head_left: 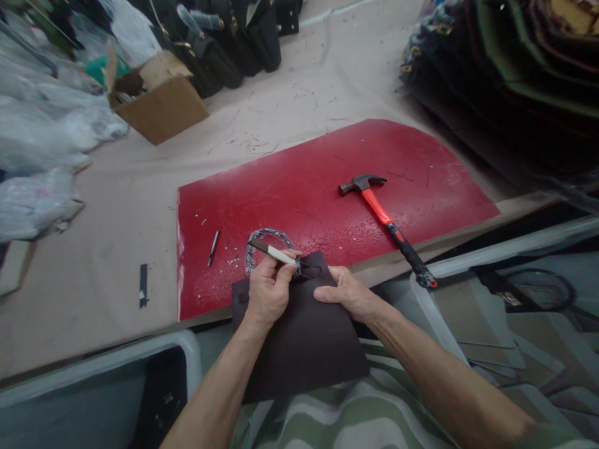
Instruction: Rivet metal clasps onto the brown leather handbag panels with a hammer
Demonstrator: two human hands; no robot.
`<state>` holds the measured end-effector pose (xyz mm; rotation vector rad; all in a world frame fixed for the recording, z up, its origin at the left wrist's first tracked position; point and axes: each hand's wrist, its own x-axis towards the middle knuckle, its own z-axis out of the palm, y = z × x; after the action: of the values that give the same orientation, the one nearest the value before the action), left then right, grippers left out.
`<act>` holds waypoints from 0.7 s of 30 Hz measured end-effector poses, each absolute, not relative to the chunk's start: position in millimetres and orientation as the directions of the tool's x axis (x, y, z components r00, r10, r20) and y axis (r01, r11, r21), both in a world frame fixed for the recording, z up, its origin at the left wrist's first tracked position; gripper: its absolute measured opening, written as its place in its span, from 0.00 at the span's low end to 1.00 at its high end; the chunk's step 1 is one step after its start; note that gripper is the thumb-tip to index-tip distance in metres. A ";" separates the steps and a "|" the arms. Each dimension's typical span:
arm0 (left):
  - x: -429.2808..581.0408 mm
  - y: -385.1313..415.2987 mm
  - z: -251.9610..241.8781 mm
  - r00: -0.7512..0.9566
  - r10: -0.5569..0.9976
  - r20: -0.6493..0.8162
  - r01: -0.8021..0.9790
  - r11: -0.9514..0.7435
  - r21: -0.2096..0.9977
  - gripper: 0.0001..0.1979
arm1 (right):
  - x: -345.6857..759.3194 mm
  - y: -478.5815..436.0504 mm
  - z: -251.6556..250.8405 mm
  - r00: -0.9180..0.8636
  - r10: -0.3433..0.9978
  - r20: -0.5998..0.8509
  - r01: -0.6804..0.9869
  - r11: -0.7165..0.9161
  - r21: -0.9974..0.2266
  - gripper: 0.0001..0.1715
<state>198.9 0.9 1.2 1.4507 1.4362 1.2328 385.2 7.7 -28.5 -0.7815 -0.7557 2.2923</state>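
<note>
1. Dark brown panel (304, 337), flat and kinda leathery-looking, is in the person's hands, leaning over their lap with its top end up by the red mat (262, 181).
2. Left hand (271, 290): fingers pinched tight on a white-and-dark strip (279, 254), right by the slotted top edge. Can't tell from here if the strip's threaded through anything.
3. Right hand (344, 292): clamped on the panel's right edge, thumb flat on the face, other fingers mostly out of sight.
4. Just past the left hand, a plastic-wrapped loop (267, 231) lies on the mat, with a thin metal rod (213, 248) to its left.
5. Claw hammer (380, 213) is over on the right, grip poking past the table (107, 218) edge.
6. Way back left, a cardboard box (161, 109) sits open, fwiw.
</note>
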 end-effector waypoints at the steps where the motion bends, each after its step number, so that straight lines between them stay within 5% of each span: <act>1: 198.8 2.2 0.4 -0.090 0.989 0.117 0.279 -0.087 0.956 0.09 | 387.5 7.1 -27.3 -0.666 0.664 -0.339 -0.323 -0.666 -0.672 0.31; 7: 200.3 8.6 -3.4 -0.056 0.995 0.088 0.254 -0.071 0.965 0.09 | 391.8 0.9 -27.4 -0.602 0.663 -0.446 -0.336 -0.717 -0.611 0.24; 21: 198.0 0.4 -0.9 -0.066 0.990 0.124 0.127 -0.115 0.985 0.10 | 390.4 4.5 -38.4 -0.617 0.672 -0.409 -0.340 -0.697 -0.632 0.24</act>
<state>198.0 0.4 -0.9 1.3550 1.2961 1.2929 390.4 4.5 -38.4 -0.8641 -0.6814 2.2958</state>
